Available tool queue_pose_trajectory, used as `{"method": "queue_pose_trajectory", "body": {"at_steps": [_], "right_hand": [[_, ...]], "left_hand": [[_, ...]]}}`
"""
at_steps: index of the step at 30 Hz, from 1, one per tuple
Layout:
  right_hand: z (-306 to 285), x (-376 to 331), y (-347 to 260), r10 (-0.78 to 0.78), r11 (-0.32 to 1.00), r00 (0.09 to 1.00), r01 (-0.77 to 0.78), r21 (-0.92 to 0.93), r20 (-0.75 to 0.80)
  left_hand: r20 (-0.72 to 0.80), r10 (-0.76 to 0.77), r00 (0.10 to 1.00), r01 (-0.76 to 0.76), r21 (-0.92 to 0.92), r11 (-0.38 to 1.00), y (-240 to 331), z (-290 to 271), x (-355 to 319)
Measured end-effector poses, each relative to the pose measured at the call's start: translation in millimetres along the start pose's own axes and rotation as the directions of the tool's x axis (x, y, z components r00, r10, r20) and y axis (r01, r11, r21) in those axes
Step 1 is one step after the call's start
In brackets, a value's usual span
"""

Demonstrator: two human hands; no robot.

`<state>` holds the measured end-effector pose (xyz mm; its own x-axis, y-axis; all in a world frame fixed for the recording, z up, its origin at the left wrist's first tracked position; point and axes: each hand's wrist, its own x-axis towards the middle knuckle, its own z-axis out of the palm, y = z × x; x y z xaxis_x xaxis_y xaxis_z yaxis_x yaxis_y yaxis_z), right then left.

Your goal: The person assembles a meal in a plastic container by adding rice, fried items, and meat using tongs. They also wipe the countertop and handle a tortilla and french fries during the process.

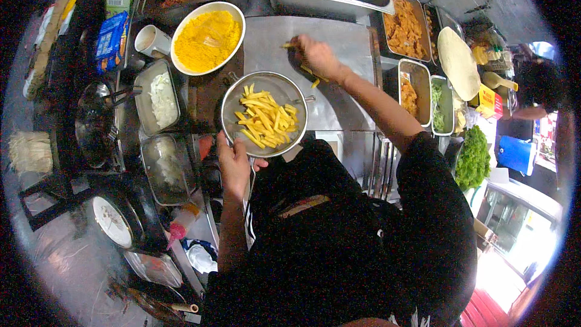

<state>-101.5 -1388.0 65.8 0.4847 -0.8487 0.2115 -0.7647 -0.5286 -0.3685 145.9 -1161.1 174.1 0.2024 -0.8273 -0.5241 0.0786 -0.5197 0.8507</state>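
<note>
My left hand (235, 166) is wrapped around the handle of a round metal strainer (229, 98), held level in front of me. Cut French fries (268, 118) lie in a loose heap inside it. Over the flat metal worktop (266, 39), to the far right of the strainer, my right hand (319, 57) is closed, with the end of a fry sticking out at its left side. A few more fries (315, 83) lie on the metal just below that hand. Its fingers are partly hidden from above.
A white bowl of yellow grated food (237, 53) stands beyond the strainer. Left are trays of chopped white pieces (162, 100) and a pink-tipped squeeze bottle (178, 230). Pans of orange-brown filling (407, 27), a flatbread (457, 63) and lettuce (474, 157) line the right side.
</note>
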Motion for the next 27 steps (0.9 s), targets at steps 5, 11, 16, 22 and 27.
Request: {"method": "queue_pose_trajectory", "body": {"at_steps": [5,11,16,22,27], "right_hand": [[-75,15,-42,0.111,0.876,0.993,-0.075,0.477,-0.048],[-87,-14,-93,-0.115,0.974,0.974,0.072,0.213,0.197],[-89,-44,-43,0.056,0.998,0.951,-0.059,0.002,0.304],[-54,-52,-29,-0.001,0.992,0.981,-0.023,0.121,0.195],[-29,-50,-25,0.092,0.994,0.974,-0.080,-0.070,0.208]], "left_hand": [[-0.037,0.008,0.999,-0.008,0.011,1.000,7,7,-2],[-0.048,0.013,0.999,-0.012,0.021,1.000,9,14,2],[-0.038,0.020,0.999,-0.019,0.039,0.999,2,2,-8],[-0.091,-0.058,0.994,0.065,0.082,0.995,6,-3,-12],[-0.040,0.047,0.998,-0.044,0.093,0.995,-5,-4,-4]]}}
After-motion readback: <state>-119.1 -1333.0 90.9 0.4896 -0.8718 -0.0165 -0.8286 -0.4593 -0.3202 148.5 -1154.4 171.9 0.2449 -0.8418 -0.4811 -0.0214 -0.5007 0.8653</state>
